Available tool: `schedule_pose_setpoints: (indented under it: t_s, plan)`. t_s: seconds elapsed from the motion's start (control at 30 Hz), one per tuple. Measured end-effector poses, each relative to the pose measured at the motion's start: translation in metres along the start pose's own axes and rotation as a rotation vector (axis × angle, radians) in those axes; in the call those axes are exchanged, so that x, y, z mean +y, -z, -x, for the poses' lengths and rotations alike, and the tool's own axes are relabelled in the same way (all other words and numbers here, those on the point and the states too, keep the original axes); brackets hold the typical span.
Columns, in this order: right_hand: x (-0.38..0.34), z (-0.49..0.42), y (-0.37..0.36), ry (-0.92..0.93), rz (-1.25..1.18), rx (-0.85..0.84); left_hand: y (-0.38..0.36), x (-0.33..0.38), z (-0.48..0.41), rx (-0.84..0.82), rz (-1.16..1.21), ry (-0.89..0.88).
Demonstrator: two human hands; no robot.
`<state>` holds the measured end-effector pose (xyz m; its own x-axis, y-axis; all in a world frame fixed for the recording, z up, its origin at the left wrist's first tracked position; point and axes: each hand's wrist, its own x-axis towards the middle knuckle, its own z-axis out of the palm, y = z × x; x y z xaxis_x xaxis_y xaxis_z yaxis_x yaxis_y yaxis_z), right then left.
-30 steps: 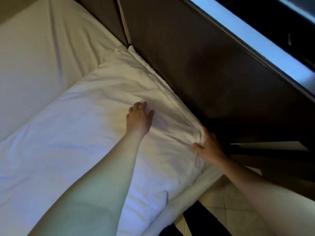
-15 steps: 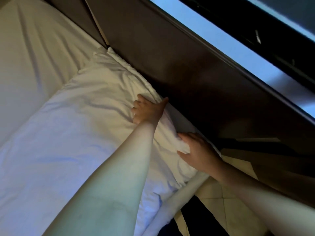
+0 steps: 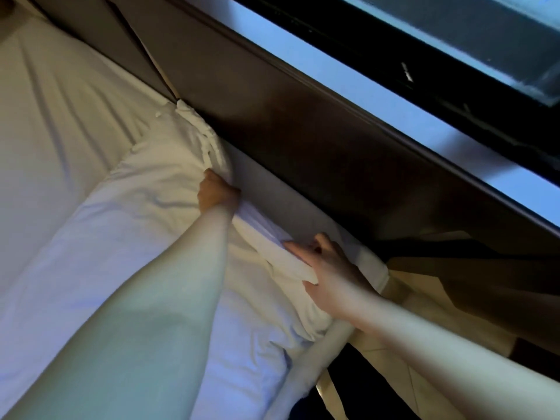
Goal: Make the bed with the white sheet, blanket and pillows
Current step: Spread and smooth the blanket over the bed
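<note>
Since half a sec ago my left hand (image 3: 216,194) slid up toward 11 o'clock, fingers curled tight into the blanket (image 3: 127,237) edge by the headboard (image 3: 303,140) | right hand (image 3: 328,272) at 4 o'clock, half-open, pinching a fold near the mattress (image 3: 303,213) corner | count: two hands, one blanket, one sheet (image 3: 60,116) at 9 o'clock

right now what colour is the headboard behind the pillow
Dark brown wood, a plain panel with no pattern. The headboard shows best in the head view, just above the white pillow.
</note>
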<state>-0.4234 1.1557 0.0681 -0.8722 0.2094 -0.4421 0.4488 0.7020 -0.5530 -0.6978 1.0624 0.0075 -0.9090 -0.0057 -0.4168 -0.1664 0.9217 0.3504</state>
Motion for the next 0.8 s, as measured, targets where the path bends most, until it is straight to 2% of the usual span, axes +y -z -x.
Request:
schedule_pose_setpoints:
  t_s: [0.13, 0.3, 0.43, 0.6, 0.8]
  plan:
    - [-0.015, 0.001, -0.001, -0.115, 0.018, -0.136, 0.033, -0.034, 0.003, 0.007, 0.127, -0.017]
    - [-0.059, 0.028, -0.001, 0.011, 0.15, -0.13, 0.089, -0.092, 0.02, 0.043, 0.257, -0.071]
    - [-0.109, 0.059, -0.015, 0.063, 0.067, -0.129, 0.14, -0.161, 0.041, 0.084, 0.321, -0.095]
    - [-0.178, 0.101, -0.071, 0.137, 0.136, -0.072, 0.19, -0.262, 0.076, 0.112, 0.402, -0.1]
    - [-0.261, 0.171, -0.176, 0.207, 0.114, -0.042, 0.246, -0.391, 0.124, 0.119, 0.539, -0.114]
